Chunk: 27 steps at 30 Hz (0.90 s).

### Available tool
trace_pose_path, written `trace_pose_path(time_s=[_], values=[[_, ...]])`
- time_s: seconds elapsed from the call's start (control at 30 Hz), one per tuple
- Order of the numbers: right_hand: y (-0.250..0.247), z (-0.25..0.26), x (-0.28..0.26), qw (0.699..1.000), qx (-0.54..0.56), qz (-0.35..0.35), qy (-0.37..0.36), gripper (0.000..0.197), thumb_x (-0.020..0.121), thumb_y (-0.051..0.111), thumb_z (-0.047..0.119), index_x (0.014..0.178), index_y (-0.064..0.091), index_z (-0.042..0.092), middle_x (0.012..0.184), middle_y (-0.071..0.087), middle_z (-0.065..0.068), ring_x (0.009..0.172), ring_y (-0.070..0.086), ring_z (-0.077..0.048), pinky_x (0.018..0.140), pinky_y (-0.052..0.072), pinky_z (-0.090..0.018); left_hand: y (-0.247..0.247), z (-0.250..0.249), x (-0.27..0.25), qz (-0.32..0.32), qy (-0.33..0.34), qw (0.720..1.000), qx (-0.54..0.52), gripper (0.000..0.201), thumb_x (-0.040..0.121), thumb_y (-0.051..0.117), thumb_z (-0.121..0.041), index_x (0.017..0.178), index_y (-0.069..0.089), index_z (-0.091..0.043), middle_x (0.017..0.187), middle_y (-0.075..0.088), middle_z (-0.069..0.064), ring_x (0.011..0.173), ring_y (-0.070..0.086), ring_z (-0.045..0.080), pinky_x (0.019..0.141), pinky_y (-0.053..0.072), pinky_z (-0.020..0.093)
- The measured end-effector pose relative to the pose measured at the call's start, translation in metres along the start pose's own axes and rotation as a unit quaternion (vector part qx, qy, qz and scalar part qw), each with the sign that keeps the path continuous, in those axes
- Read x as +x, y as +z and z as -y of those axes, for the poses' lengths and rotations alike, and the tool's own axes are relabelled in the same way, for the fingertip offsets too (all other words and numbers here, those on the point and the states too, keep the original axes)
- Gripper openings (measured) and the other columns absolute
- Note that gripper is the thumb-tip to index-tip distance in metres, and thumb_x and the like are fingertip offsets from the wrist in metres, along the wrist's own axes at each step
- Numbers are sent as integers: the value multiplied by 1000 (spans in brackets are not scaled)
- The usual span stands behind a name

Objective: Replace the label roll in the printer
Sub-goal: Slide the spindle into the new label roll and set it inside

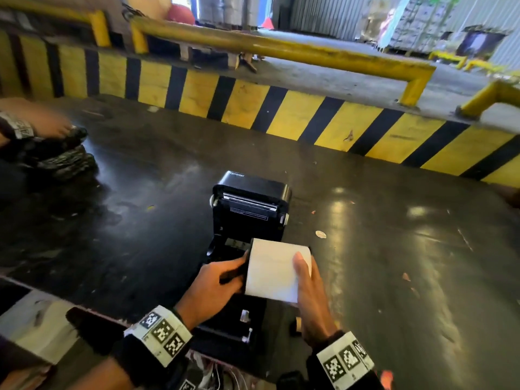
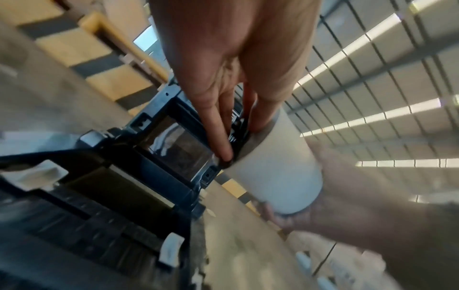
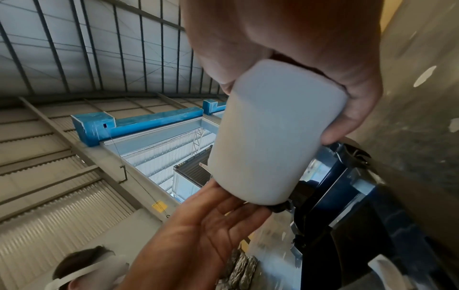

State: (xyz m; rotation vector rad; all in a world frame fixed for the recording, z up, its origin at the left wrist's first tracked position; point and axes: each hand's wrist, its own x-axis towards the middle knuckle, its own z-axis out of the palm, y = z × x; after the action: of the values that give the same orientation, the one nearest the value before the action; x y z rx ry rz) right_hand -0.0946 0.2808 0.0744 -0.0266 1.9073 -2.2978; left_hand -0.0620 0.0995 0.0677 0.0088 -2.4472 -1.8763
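Two yellow-and-black striped kerbs [image 1: 281, 108] edge the dark, glossy floor [image 1: 394, 263] you are working on, with a yellow steel guard rail [image 1: 281, 49] behind them. Your black plastic label printer [image 1: 250, 204] sits on that floor directly ahead of you, its lid tipped back and its roll bay open towards you. You hold the white paper label roll [image 1: 277, 270] on its side just above that open bay, one end in each hand. Your right hand [image 1: 311, 299] curls around the right end, thumb lying along the top of the paper. Your left hand [image 1: 213, 288] meets the left end with fingers mostly straight; its fingertips [image 2: 224, 155] seem to press a dark end piece there, though blur makes that uncertain. Crumpled black plastic bags [image 1: 56, 156] lie far to your left.
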Motion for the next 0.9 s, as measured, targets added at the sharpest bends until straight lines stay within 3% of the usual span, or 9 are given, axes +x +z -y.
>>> trace_pose_path(time_s=[0.07,0.17,0.3,0.43,0.57,0.63,0.73,0.8,0.9], values=[[13,-3,2,1000,-9,-14,-11,35,91,49,35,123,53,21,114,69,-7,96,69,-17,75,59,-29,-16,-1,6,33,-61,997,-45,38,94,48,-5,128,56,-20,119,68,1,105,66,11,91,55,33],[31,-8,4,999,-22,-20,-11,37,90,50,40,126,50,29,117,66,-4,100,68,-16,82,59,-35,-39,-7,14,53,-126,988,-73,34,98,36,-18,116,64,-18,109,72,12,101,68,23,92,54,43],[60,-16,11,997,-62,-40,-15,49,84,58,53,129,47,38,125,63,1,110,63,-17,94,53,-47,-58,-10,21,38,-135,983,-116,36,95,42,-41,100,70,-19,88,77,8,84,73,21,76,58,37],[86,-33,21,992,-108,-56,-21,76,73,60,64,141,32,40,140,51,5,123,53,-14,103,45,-45,-67,6,25,-1,-126,981,-146,18,90,57,-29,96,70,-18,77,77,-1,73,73,15,59,60,27],[90,-47,25,983,-185,-8,15,98,64,65,70,144,13,47,144,45,6,125,50,-12,106,43,-42,-81,17,28,-6,-151,975,-165,12,90,58,-26,93,69,-23,82,77,2,75,73,17,57,59,27],[87,-50,27,973,-228,24,37,104,60,70,71,141,6,56,149,39,1,134,42,-20,110,37,-45,-85,22,29,-11,-160,972,-170,11,91,57,-23,93,68,-23,84,76,3,75,73,17,56,59,27],[79,-50,30,943,-327,22,55,101,69,69,62,144,2,51,160,5,-6,147,3,-24,118,11,-43,-83,28,29,-5,-164,972,-169,12,91,58,-18,94,67,-24,91,75,6,78,73,18,60,60,29],[73,-47,29,927,-371,8,55,97,73,68,58,145,4,48,160,-10,-9,147,-5,-23,118,8,-46,-78,33,31,-4,-173,973,-153,13,90,60,-18,97,67,-26,96,75,8,86,72,22,71,61,36],[65,-54,31,915,-399,9,58,97,74,67,58,145,3,47,159,-12,-10,147,-8,-23,119,7,-49,-75,46,36,-4,-171,980,-104,20,84,68,-27,103,71,-28,98,76,5,91,72,23,85,57,46]])
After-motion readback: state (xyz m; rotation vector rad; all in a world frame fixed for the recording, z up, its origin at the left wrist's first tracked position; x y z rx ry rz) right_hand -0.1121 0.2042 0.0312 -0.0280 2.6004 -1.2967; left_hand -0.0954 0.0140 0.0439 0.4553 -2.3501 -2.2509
